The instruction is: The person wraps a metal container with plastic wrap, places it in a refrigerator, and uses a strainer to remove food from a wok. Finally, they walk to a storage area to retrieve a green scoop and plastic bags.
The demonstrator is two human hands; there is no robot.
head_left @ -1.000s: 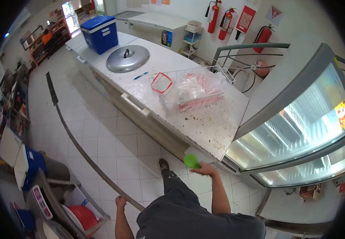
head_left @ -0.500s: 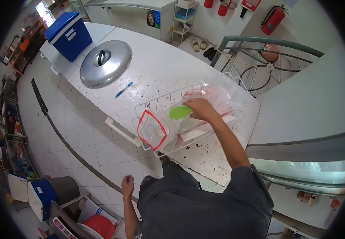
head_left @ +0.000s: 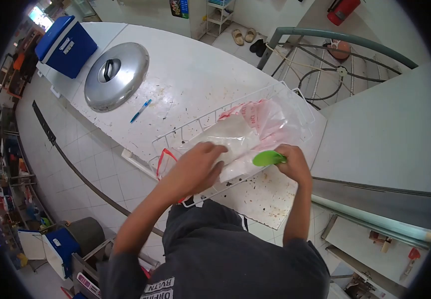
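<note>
My right hand point(head_left: 294, 163) is closed on the handle of a green plastic scoop point(head_left: 266, 158), whose bowl points left near the front side of a white wire basket point(head_left: 195, 123). Over the basket's left part, my left hand point(head_left: 195, 167) has its fingers apart and slightly bent, right at a clear plastic bag point(head_left: 238, 132). The bag's red-edged mouth point(head_left: 165, 160) is partly hidden behind my left hand. Pink-printed clear plastic point(head_left: 270, 117) fills the right part of the basket.
On the white table point(head_left: 185, 65) lie a blue pen point(head_left: 141, 110) and a large metal lid point(head_left: 123, 74). A blue cooler box point(head_left: 68, 47) stands at the far left. A grey metal railing point(head_left: 345, 36) borders the right side, beside a white panel point(head_left: 375, 129).
My left hand has come up from beside my body to the bag. My right hand has moved right and toward me with the scoop. The view has shifted slightly.
</note>
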